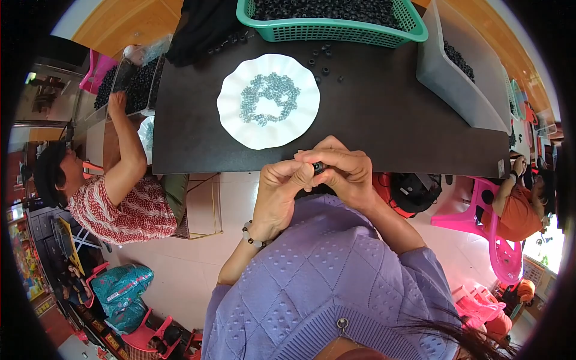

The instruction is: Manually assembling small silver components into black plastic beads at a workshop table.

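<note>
My left hand [281, 191] and my right hand [343, 171] meet at the near edge of the dark table [384, 120]. Together their fingertips pinch a small black ring-shaped part [317, 167]. Just beyond the hands sits a white scalloped plate [231, 108] holding several small grey metal pieces [270, 98]. A beaded bracelet [252, 238] is on my left wrist. I wear a lilac knitted top.
A green mesh basket [336, 30] full of black rings stands at the far edge, with loose rings [324, 63] beside it. A grey bin [456, 84] of black parts is at right. Another person [120, 198] works at left; a third person [522, 204] sits at right by pink chairs.
</note>
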The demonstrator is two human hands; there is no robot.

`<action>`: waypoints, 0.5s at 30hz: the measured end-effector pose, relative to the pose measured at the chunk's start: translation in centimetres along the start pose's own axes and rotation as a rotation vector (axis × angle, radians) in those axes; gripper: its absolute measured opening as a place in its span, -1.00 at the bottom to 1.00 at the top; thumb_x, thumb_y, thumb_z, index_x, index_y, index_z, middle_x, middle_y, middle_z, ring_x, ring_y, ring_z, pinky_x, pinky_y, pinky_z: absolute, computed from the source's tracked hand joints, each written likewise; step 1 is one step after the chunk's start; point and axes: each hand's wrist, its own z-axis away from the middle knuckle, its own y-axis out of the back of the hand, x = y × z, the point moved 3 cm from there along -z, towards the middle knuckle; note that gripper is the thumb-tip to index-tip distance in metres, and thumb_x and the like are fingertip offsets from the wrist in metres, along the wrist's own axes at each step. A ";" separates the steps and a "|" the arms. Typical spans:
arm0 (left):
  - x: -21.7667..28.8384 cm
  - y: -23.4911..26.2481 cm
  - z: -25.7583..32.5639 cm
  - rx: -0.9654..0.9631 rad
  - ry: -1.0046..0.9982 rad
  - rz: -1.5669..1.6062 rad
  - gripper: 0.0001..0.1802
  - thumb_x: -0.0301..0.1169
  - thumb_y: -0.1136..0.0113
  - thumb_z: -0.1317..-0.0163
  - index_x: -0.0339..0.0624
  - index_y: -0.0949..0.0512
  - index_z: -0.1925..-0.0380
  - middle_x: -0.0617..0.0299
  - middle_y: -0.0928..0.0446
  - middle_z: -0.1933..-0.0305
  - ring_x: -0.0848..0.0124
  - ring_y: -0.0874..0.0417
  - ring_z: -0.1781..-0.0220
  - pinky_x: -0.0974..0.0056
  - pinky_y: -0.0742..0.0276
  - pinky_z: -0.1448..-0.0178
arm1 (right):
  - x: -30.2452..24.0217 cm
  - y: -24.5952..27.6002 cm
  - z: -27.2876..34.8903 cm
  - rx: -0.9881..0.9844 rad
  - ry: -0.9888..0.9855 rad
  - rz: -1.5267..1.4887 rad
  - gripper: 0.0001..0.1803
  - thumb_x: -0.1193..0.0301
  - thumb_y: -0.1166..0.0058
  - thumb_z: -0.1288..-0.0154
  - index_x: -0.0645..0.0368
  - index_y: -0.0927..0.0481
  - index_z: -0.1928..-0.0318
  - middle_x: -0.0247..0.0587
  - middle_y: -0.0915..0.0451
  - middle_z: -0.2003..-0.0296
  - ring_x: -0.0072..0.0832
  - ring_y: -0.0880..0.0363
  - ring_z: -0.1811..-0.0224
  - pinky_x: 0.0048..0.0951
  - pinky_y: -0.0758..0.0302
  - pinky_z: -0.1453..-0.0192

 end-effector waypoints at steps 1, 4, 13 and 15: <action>0.0 -0.1 -0.1 0.000 0.000 0.000 -0.79 -0.33 -0.28 -0.26 -0.26 -0.67 0.42 0.28 -0.61 0.45 0.57 -0.47 0.46 0.46 -0.41 0.29 | 0.2 0.0 -0.1 0.000 0.000 0.000 -0.62 0.25 -0.24 -0.22 0.26 -0.67 0.06 -0.16 -0.71 0.14 -0.43 -0.56 0.20 -0.43 -0.47 0.02; -0.6 0.1 -0.3 0.049 0.109 0.057 -0.76 -0.28 -0.27 -0.27 -0.26 -0.69 0.30 0.32 -0.60 0.48 0.62 -0.43 0.46 0.50 -0.34 0.31 | 0.6 0.4 -0.4 0.013 0.008 -0.053 -0.50 0.18 -0.26 -0.17 0.28 -0.64 -0.02 -0.20 -0.71 0.16 -0.48 -0.51 0.20 -0.47 -0.41 0.06; -0.7 0.4 -1.1 0.055 0.089 0.086 -0.74 -0.26 -0.24 -0.30 -0.27 -0.67 0.26 0.31 -0.59 0.47 0.63 -0.43 0.46 0.51 -0.32 0.32 | 1.0 1.7 -0.7 -0.002 -0.094 -0.041 -0.29 0.03 -0.35 0.02 0.30 -0.63 -0.05 -0.33 -0.67 0.25 -0.54 -0.41 0.23 -0.50 -0.34 0.04; -0.6 0.2 -1.3 0.063 0.090 0.057 -0.74 -0.27 -0.23 -0.31 -0.28 -0.67 0.27 0.30 -0.59 0.46 0.63 -0.43 0.46 0.51 -0.31 0.33 | 1.0 2.1 -0.9 -0.011 -0.086 -0.004 -0.31 0.02 -0.35 0.03 0.29 -0.65 -0.02 -0.33 -0.67 0.25 -0.53 -0.42 0.25 -0.48 -0.35 0.04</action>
